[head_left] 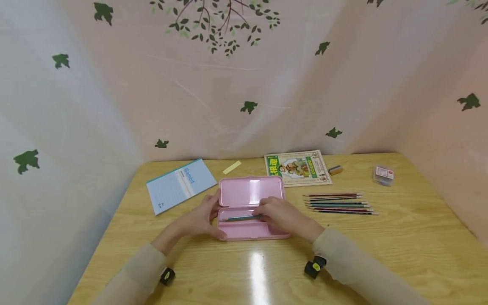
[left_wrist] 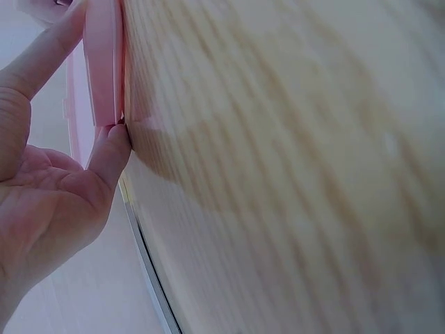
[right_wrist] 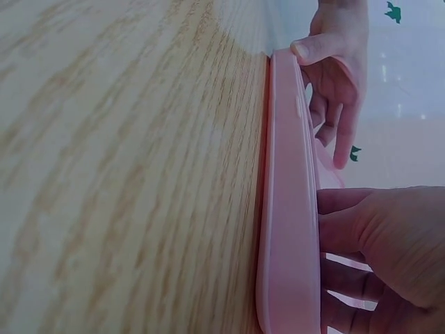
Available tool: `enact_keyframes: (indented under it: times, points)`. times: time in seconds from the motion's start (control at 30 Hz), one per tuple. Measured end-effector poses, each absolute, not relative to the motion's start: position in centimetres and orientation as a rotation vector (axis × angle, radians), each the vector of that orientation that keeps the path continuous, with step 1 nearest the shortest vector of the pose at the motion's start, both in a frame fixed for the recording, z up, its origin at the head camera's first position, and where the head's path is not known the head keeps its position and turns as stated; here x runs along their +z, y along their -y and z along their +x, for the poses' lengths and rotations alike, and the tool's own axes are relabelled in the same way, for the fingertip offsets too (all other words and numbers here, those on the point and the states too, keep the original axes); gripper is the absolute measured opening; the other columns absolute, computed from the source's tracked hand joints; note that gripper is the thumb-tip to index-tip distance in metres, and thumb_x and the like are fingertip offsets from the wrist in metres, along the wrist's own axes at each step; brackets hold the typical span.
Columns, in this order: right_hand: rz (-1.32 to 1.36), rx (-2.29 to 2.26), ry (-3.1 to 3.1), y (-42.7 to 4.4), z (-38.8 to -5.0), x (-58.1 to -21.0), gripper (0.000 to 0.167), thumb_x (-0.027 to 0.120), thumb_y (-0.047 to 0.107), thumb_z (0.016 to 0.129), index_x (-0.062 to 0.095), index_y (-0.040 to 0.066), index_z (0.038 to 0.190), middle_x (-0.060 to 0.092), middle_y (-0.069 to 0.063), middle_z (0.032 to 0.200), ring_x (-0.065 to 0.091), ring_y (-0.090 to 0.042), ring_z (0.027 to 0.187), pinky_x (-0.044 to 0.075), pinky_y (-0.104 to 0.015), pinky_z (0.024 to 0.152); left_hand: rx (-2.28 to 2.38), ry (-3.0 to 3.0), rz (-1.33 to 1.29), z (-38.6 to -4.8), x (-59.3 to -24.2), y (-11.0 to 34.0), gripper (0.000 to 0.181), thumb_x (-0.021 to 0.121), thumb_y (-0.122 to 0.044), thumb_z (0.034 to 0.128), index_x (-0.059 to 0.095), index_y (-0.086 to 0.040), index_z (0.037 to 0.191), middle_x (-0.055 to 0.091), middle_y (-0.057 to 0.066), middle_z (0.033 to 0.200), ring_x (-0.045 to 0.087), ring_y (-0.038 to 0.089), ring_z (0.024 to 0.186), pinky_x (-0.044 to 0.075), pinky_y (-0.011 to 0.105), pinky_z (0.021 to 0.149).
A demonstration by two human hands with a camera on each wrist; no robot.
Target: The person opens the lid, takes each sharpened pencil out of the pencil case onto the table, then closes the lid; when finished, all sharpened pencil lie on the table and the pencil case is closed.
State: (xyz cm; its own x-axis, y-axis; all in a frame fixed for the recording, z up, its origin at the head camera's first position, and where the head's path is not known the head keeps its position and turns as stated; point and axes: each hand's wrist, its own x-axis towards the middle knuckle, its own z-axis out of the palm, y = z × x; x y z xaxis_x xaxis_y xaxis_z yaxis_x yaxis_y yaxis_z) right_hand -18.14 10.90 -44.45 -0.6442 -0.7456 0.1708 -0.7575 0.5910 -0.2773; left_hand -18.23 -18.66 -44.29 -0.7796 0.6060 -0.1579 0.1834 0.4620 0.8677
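An open pink pencil case point(head_left: 244, 232) lies on the table, its lid point(head_left: 236, 191) tipped back. My left hand point(head_left: 198, 217) holds the case's left end, thumb at the near corner and fingers toward the hinge. In the left wrist view, fingertips point(left_wrist: 111, 149) touch the case's side at table level. My right hand point(head_left: 280, 214) reaches into the case's back compartment and grips the right end of a teal pencil point(head_left: 238, 218). Its curled fingers dip behind the case wall point(right_wrist: 292, 209) in the right wrist view, hiding the pencil there.
Several pencils point(head_left: 339, 205) lie in a row to the right. Behind are a picture booklet point(head_left: 299, 168), a small blue and orange block point(head_left: 335, 170) and a clear box point(head_left: 383, 176). A blue notebook point(head_left: 181, 186) and a pale yellow strip point(head_left: 231, 167) lie toward the back left.
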Motion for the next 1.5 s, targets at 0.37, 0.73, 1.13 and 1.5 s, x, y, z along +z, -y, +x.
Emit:
enact_keyframes:
  times: [0.37,0.73,1.13,1.5]
  points:
    - [1.280,0.497,2.755,-11.2,-18.1,-44.2,0.023,0.080,0.003,0.085,0.080,0.012,0.106,0.070,-0.001,0.093,0.066,-0.017,0.085,0.058,-0.032,0.078,1.279,-2.246,0.692,-18.6,-44.2,18.2,0.141,0.097,-0.018,0.0682,-0.007,-0.017,0.163,0.023,0.017,0.142,0.042,0.030,0.139,0.033,0.035,0.116]
    - [1.284,0.583,2.770,-10.7,-17.4,-43.2,0.024,0.079,0.009,0.089,0.079,0.013,0.112,0.069,0.001,0.096,0.064,-0.013,0.088,0.058,-0.029,0.080,1.261,-2.293,0.645,-17.7,-44.5,19.5,0.140,0.097,-0.022,0.0682,-0.005,-0.015,0.163,0.026,0.016,0.139,0.042,0.029,0.137,0.033,0.037,0.117]
    - [1.180,0.586,2.794,-12.8,-17.6,-41.3,0.024,0.078,0.008,0.089,0.078,0.013,0.113,0.069,0.004,0.098,0.063,-0.011,0.087,0.058,-0.028,0.078,1.273,-2.284,0.660,-18.3,-44.2,19.0,0.139,0.096,-0.021,0.0695,-0.006,-0.014,0.163,0.022,0.017,0.146,0.041,0.028,0.138,0.033,0.036,0.117]
    - [1.261,0.772,2.747,-17.7,-17.4,-41.0,0.028,0.076,0.000,0.089,0.077,0.010,0.116,0.071,-0.001,0.110,0.064,-0.013,0.095,0.059,-0.030,0.078,1.291,-2.264,0.663,-18.3,-44.2,18.6,0.139,0.096,-0.020,0.0697,-0.006,-0.013,0.163,0.023,0.020,0.144,0.041,0.032,0.138,0.033,0.040,0.117]
